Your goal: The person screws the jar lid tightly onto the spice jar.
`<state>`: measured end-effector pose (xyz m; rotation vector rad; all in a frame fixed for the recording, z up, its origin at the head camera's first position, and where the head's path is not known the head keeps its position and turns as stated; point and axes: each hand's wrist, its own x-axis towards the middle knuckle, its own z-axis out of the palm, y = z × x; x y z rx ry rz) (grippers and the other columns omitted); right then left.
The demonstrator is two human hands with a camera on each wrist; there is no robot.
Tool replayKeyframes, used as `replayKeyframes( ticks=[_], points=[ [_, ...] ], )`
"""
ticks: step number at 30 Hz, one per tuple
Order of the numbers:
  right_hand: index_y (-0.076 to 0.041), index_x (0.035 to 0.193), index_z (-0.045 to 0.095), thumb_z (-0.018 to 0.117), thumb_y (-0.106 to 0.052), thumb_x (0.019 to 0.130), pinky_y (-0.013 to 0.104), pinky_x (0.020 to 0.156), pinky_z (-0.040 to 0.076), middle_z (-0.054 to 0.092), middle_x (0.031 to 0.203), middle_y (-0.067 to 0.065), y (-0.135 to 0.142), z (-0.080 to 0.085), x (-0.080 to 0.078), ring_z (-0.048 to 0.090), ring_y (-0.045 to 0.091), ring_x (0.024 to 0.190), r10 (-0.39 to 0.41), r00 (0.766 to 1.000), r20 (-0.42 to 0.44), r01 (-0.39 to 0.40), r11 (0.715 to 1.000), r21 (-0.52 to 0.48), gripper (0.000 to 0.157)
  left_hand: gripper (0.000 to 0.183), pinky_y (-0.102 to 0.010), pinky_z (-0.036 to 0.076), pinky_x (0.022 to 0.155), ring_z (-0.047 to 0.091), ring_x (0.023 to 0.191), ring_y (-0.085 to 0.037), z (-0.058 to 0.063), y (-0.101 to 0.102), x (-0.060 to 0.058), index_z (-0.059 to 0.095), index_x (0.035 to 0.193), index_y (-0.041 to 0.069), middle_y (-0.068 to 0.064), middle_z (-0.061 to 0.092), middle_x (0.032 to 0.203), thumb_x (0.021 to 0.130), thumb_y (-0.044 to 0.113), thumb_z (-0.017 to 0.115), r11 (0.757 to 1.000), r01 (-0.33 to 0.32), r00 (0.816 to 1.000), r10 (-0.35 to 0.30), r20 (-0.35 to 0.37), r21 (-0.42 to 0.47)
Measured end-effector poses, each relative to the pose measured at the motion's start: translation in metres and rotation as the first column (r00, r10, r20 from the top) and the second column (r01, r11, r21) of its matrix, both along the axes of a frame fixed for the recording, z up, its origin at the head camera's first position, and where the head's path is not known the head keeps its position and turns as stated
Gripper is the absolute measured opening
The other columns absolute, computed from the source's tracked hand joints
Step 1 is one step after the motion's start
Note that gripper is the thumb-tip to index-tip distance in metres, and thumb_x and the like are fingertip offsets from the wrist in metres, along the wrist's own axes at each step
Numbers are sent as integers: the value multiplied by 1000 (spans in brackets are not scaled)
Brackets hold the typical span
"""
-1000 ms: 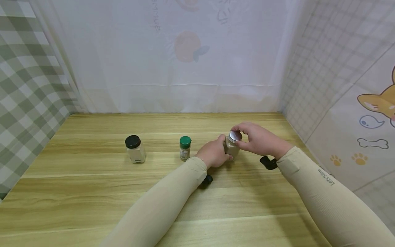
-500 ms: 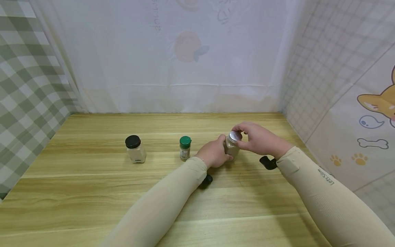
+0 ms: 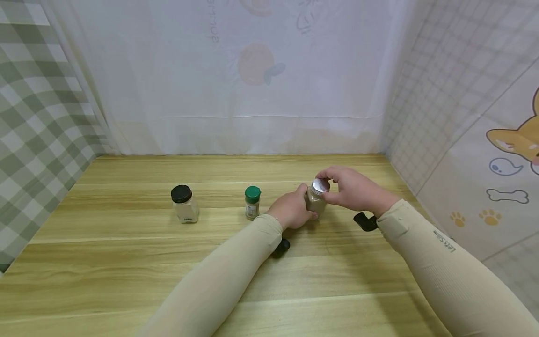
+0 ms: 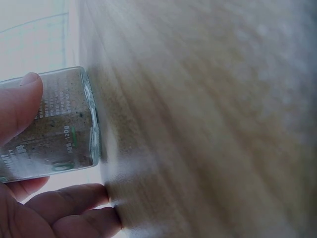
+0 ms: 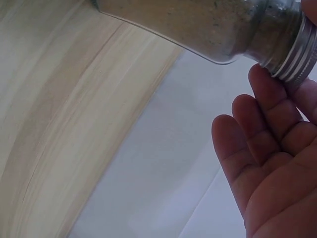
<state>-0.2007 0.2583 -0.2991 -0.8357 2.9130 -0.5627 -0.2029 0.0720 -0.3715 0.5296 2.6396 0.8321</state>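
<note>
A glass spice jar (image 3: 315,204) full of brownish powder stands upright on the table, right of centre. My left hand (image 3: 290,209) grips its body from the left; in the left wrist view the thumb lies along the printed glass (image 4: 64,121) and two fingertips touch the tabletop. My right hand (image 3: 353,189) pinches the silver metal lid (image 3: 321,186) between thumb and fingers from the right. In the right wrist view the ridged lid (image 5: 297,49) sits on the jar's neck, and the other fingers spread below it.
A green-capped spice bottle (image 3: 252,208) stands left of my left hand. Farther left is a jar with a black lid (image 3: 182,193) and pale contents. The wooden table (image 3: 126,262) meets a white curtain (image 3: 189,84) behind and a patterned cloth (image 3: 455,140) at right.
Both hands and the jar stay in nearly the same place. The other two containers have not moved.
</note>
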Motion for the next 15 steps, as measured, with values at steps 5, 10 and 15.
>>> replayKeyframes(
  ticks=[5, 10, 15],
  points=[
    [-1, 121, 69, 73, -7, 94, 49, 95, 53, 71, 111, 8, 1, -1, 1, 65, 28, 107, -6, 1000, 9, 7, 1000, -12, 27, 54, -37, 55, 88, 69, 106, -20, 0, 0, 0, 43, 134, 17, -7, 70, 131, 98, 42, 75, 1000, 1, 1000, -1, -9, -1],
    [-1, 121, 69, 73, -9, 95, 51, 97, 53, 72, 113, 9, 1, -1, 1, 65, 30, 110, -19, 999, 27, 19, 1000, -13, 27, 54, -37, 55, 88, 69, 106, -20, -1, 0, 0, 44, 134, 17, -7, 70, 131, 98, 42, 75, 1000, 1, 1000, -1, -9, -1],
    [-1, 125, 68, 73, -10, 97, 53, 99, 53, 72, 117, 11, 1, -1, 1, 65, 31, 113, -31, 999, 41, 31, 999, -8, 30, 54, -37, 55, 88, 68, 105, -19, -1, 0, -1, 43, 135, 17, -7, 69, 131, 98, 42, 75, 1000, 0, 1000, 0, -3, -2]
  ],
)
